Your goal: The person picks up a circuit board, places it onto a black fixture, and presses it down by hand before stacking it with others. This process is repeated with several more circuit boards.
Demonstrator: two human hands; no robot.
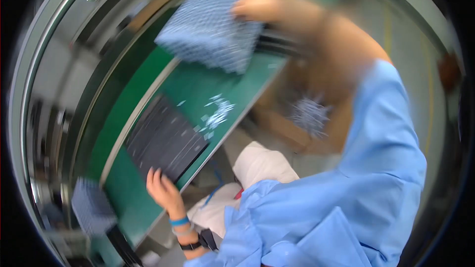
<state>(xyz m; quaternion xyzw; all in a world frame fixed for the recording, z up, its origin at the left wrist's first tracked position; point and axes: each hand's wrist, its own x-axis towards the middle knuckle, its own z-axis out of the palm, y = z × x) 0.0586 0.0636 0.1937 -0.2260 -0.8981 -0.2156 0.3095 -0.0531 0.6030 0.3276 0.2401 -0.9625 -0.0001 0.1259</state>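
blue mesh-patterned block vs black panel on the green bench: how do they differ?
Colour: the block is light blue; the panel is black or dark grey.
Surface: the block shows a mesh-like pattern; the panel looks smoother, with scattered pale marks.
Hands: the right hand is at the block; the left hand is at the panel's near corner.
Shared: both are angular and motion-blurred.

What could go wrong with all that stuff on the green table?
The black panel lies close to the edge of the green table, so a push from the left hand might slide it off. The little white pieces lie loose and might get scattered. The blue textured stack might topple if the right hand bumps it.
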